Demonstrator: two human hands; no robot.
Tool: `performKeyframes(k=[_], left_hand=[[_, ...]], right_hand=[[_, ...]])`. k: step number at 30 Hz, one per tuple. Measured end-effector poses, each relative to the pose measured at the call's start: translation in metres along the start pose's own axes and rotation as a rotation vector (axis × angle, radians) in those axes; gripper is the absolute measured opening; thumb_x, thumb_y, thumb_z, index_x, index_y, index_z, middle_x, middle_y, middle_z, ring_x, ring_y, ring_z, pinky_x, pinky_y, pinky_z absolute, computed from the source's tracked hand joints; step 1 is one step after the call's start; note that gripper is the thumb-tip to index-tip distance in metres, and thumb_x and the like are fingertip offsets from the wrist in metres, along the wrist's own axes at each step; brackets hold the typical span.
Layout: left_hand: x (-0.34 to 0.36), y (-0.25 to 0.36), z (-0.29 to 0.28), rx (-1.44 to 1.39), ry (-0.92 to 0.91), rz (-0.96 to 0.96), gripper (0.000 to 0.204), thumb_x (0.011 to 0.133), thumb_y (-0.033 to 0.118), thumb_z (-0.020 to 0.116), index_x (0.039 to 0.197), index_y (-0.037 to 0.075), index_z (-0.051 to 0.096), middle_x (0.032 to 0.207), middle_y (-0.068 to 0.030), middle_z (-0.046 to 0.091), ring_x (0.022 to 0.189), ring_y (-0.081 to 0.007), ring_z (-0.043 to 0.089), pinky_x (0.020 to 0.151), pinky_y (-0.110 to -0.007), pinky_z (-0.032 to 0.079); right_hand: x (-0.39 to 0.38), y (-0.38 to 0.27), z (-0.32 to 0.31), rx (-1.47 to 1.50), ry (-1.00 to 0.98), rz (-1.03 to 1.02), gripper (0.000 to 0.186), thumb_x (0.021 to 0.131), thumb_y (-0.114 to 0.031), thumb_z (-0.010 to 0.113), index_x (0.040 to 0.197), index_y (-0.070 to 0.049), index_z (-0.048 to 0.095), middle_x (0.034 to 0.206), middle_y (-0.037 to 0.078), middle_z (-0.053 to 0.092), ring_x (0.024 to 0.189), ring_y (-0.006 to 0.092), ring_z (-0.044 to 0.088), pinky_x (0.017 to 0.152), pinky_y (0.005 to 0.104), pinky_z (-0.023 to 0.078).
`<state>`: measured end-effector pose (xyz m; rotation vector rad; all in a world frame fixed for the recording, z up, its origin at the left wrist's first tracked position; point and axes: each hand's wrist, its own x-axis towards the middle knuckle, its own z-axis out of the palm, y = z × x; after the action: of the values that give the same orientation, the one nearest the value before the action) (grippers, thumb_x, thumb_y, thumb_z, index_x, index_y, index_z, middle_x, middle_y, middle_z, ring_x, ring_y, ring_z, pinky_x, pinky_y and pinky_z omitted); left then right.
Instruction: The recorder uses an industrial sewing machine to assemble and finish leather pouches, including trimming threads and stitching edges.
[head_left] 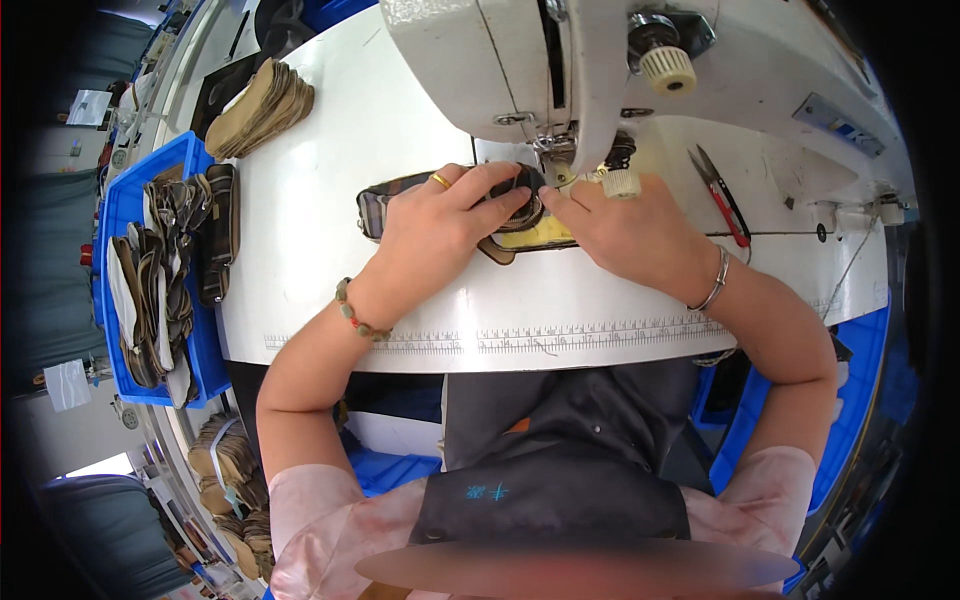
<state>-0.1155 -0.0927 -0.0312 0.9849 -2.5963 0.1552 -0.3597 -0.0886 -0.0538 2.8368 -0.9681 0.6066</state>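
My left hand [440, 215] grips a dark plaid fabric piece [373, 212] with a rounded end, its fingertips pressing the work close to the needle. From the other side my right hand [635, 230] pinches the edge of the same piece, thumb and forefinger near the left fingertips. The piece lies on the white table under the sewing machine's needle area [556, 150]. A tan flap [497, 252] sticks out below it, beside a yellow patch [540, 234]. My fingers hide much of the middle of the work.
The white sewing machine [470, 70] stands over the far side of the table. Red-handled scissors [727, 205] lie right of my right hand. Sole-shaped tan pieces [265, 108] are stacked at far left. A blue bin [112, 300] holds plaid pieces [165, 270]. A ruler strip [500, 337] runs along the near edge.
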Motion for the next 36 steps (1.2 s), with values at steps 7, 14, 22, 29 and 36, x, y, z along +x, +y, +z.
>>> performKeyframes(k=[7,14,22,29,36], left_hand=[[0.008,-0.009,0.010,0.042,0.016,0.009,0.034,0.076,0.012,0.066,0.109,0.017,0.075,0.116,0.0042,0.066,0.091,-0.0159,0.065,0.067,-0.026,0.056],[0.014,-0.010,0.016,0.029,0.041,-0.010,0.035,0.077,0.013,0.066,0.110,0.019,0.075,0.113,0.0063,0.066,0.091,-0.0158,0.065,0.066,-0.026,0.056],[0.015,-0.008,0.011,0.033,-0.015,-0.027,0.036,0.075,0.010,0.067,0.109,0.020,0.075,0.116,0.0051,0.066,0.092,-0.0175,0.066,0.067,-0.027,0.057],[0.015,-0.009,0.003,0.067,-0.020,0.025,0.036,0.075,0.011,0.068,0.111,0.016,0.074,0.114,0.0018,0.066,0.091,-0.0186,0.066,0.066,-0.026,0.057],[0.014,-0.012,0.007,-0.118,0.072,-0.056,0.028,0.080,0.005,0.070,0.106,0.013,0.075,0.098,-0.0040,0.069,0.081,-0.0203,0.068,0.066,-0.030,0.057]], right_hand=[[0.003,0.007,0.005,-0.098,0.015,0.004,0.026,0.082,-0.009,0.064,0.107,-0.008,0.072,0.060,0.006,0.060,0.055,0.0213,0.063,0.049,0.0346,0.048],[0.002,0.011,0.002,-0.061,-0.045,0.056,0.016,0.085,-0.014,0.065,0.097,-0.012,0.075,0.065,0.006,0.063,0.062,0.0229,0.067,0.054,0.0359,0.051],[0.001,0.010,0.001,-0.010,-0.019,0.065,0.013,0.088,-0.017,0.065,0.091,-0.010,0.075,0.075,0.009,0.066,0.067,0.0231,0.068,0.057,0.0355,0.052],[0.003,0.011,0.003,-0.021,-0.021,0.062,0.013,0.086,-0.018,0.066,0.085,-0.008,0.075,0.077,0.009,0.065,0.067,0.0237,0.068,0.057,0.0352,0.052],[0.002,0.014,0.004,-0.005,-0.002,0.061,0.015,0.083,-0.020,0.067,0.078,-0.007,0.074,0.078,0.010,0.064,0.067,0.0238,0.067,0.055,0.0354,0.052]])
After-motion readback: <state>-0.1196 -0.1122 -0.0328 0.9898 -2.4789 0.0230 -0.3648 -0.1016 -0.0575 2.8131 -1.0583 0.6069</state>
